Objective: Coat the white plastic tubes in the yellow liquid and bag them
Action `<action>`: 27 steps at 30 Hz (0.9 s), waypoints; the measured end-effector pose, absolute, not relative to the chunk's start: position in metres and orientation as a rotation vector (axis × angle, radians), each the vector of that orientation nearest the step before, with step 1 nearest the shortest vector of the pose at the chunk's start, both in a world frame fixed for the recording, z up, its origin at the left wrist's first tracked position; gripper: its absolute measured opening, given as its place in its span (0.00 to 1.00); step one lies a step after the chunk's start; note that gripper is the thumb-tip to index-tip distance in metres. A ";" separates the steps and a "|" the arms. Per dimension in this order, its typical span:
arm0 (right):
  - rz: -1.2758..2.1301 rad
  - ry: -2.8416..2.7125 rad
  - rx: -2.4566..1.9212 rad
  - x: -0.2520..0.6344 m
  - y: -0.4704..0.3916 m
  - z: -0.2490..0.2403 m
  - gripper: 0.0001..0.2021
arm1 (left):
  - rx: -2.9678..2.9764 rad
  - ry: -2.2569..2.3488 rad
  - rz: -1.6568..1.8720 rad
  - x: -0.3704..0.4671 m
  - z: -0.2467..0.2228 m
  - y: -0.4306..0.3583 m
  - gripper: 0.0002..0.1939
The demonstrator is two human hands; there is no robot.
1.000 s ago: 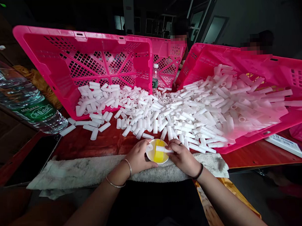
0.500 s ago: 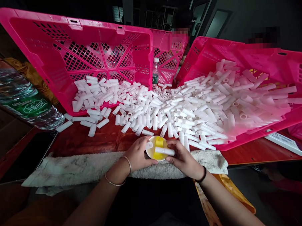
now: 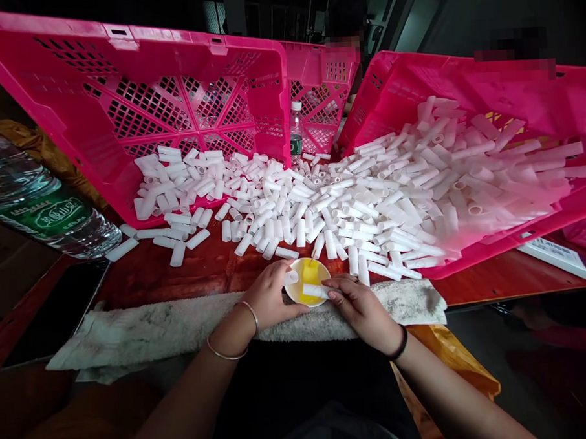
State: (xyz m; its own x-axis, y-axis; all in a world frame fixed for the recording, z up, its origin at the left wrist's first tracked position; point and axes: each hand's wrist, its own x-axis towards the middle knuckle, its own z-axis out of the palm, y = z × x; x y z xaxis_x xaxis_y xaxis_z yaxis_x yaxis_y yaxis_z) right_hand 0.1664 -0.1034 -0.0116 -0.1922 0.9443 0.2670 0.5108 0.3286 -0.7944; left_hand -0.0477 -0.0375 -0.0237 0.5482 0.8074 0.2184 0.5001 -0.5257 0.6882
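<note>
Just beyond a rolled towel sits a small round bowl (image 3: 320, 268) with something yellow inside. My left hand (image 3: 270, 298) is at the bowl's left side, its fingers wrapped round a short white tube (image 3: 290, 278). Another white tube (image 3: 314, 290) lies across the bowl's near part, its right end pinched between the thumb and fingers of my right hand (image 3: 357, 304). A large heap of similar white tubes (image 3: 316, 192) spreads over the red table (image 3: 198, 275) behind the bowl.
Tipped pink crates stand at the left (image 3: 169, 47) and right (image 3: 412, 68). A large water bottle (image 3: 54, 210) leans at the far left, near a dark flat device (image 3: 44, 314). The grey-white towel (image 3: 171, 325) lies along the front edge; a small bottle (image 3: 296, 138) stands behind.
My right hand has shifted its grip to the right end of its tube, with the fingers closer together. The camera view has moved slightly. My left hand keeps its tube beside the bowl.
</note>
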 end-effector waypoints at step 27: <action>0.952 -1.452 -1.198 0.163 -0.120 0.037 0.08 | 2.784 0.993 0.636 -0.050 0.048 -0.061 0.08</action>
